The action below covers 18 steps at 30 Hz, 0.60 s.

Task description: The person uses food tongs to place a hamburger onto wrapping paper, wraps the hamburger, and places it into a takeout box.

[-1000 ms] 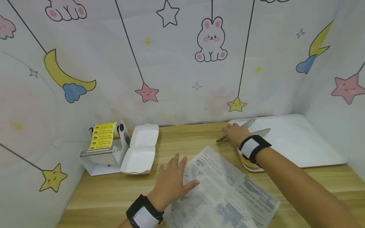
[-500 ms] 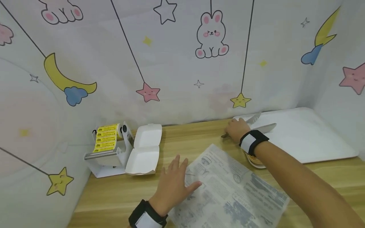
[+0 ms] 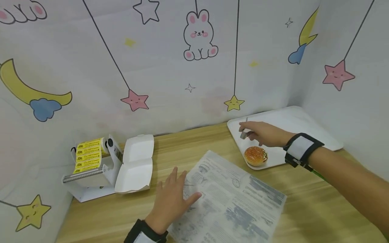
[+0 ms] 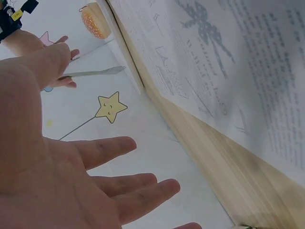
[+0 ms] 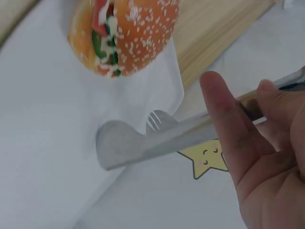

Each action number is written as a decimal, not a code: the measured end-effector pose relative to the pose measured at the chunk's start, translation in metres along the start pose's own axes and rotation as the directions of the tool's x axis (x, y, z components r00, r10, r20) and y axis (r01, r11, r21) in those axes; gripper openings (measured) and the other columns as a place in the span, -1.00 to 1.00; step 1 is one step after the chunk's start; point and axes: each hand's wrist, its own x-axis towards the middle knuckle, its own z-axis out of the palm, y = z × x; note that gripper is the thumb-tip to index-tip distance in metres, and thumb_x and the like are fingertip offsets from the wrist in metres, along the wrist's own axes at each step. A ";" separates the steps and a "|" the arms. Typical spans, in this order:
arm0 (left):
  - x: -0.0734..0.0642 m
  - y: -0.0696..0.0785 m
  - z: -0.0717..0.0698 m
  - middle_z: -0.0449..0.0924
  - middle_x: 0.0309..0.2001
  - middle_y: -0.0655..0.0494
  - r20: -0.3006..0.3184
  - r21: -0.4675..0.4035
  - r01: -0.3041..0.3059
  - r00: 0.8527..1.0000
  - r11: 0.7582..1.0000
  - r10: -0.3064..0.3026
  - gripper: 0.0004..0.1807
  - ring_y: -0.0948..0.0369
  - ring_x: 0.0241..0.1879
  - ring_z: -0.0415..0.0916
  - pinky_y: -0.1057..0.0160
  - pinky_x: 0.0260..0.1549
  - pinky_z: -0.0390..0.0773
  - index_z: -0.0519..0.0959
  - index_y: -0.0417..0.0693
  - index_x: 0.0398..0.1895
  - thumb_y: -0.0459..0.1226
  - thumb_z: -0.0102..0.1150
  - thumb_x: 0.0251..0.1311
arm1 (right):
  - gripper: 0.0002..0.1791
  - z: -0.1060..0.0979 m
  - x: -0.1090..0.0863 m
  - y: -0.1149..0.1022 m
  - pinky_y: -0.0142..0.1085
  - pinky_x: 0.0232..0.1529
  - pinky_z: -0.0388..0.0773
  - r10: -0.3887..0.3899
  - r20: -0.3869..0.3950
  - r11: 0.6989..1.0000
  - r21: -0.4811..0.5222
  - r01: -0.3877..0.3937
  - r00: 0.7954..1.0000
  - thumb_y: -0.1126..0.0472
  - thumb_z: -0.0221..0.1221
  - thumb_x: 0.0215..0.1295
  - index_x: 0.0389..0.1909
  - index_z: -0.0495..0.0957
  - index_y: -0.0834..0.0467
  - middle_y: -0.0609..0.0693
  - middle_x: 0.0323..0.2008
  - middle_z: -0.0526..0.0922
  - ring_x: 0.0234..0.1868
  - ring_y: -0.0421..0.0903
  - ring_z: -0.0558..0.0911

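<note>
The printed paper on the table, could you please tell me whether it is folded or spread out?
Spread out: the printed paper lies flat on the table, no fold showing, though the head view cuts its near part.

Beyond the burger point(image 3: 254, 156), the right hand point(image 3: 263, 133) mostly hides the tongs point(image 3: 244, 135) in the head view; I can't read the paper point(image 3: 226, 199).

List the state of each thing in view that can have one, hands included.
Left hand: fingers spread, at the paper's edge
Right hand: gripping the tongs
Tongs: held, arms apart
Burger: whole, unwrapped, on the tray
Tray: lying flat
Paper: unfolded, spread out
Box: open, lid back
Labels: mounted, strip drawn out
</note>
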 end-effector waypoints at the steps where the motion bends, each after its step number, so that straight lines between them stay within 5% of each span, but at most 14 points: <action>1: 0.000 0.000 0.000 0.25 0.44 -0.39 -0.001 -0.001 -0.001 1.000 1.000 0.001 -0.07 -0.26 0.34 0.36 -0.52 0.18 0.25 0.42 -0.22 0.39 0.26 0.32 0.16 | -0.55 -0.003 -0.008 0.002 -0.19 -0.28 0.67 0.027 -0.001 0.998 0.054 -0.027 1.000 0.58 -0.06 0.45 0.27 0.41 0.23 0.17 0.07 0.60 -0.06 0.04 0.62; 5: 0.000 -0.001 0.000 0.24 0.43 -0.41 -0.011 -0.011 -0.012 1.000 1.000 0.012 -0.10 -0.28 0.32 0.37 -0.53 0.16 0.26 0.43 -0.22 0.39 0.23 0.33 0.17 | -0.43 -0.015 -0.037 0.009 -0.15 -0.25 0.72 0.130 -0.006 0.967 0.223 -0.125 0.992 0.62 -0.31 0.37 0.24 0.47 0.29 0.35 0.30 0.44 0.12 0.24 0.56; 9: 0.000 -0.003 0.002 0.23 0.43 -0.43 -0.007 -0.021 -0.015 1.000 1.000 0.015 -0.12 -0.29 0.31 0.37 -0.53 0.17 0.25 0.43 -0.22 0.40 0.19 0.35 0.18 | -0.46 -0.024 -0.057 0.017 -0.07 -0.23 0.73 0.230 0.015 0.915 0.338 -0.221 0.973 0.46 -0.36 0.44 0.15 0.57 0.33 0.42 0.43 0.26 0.32 0.36 0.39; 15: -0.002 -0.008 0.007 0.21 0.44 -0.43 0.015 -0.032 0.003 1.000 0.999 -0.002 -0.12 -0.31 0.33 0.34 -0.52 0.19 0.23 0.42 -0.24 0.41 0.16 0.36 0.20 | -0.68 -0.022 -0.072 0.022 -0.18 -0.32 0.72 0.333 -0.018 0.917 0.237 -0.320 0.943 0.05 0.06 0.57 -0.13 0.65 0.21 0.39 0.25 0.44 -0.13 0.02 0.62; 18: -0.004 -0.011 0.005 0.21 0.44 -0.44 0.016 -0.035 0.008 1.000 0.999 -0.007 -0.14 -0.34 0.33 0.33 -0.52 0.18 0.24 0.43 -0.25 0.39 0.14 0.38 0.19 | -0.82 -0.018 -0.077 0.025 -0.23 -0.38 0.71 0.335 -0.074 0.933 0.165 -0.320 0.939 0.13 0.23 0.46 -0.18 0.63 0.20 0.36 0.17 0.50 -0.27 -0.07 0.65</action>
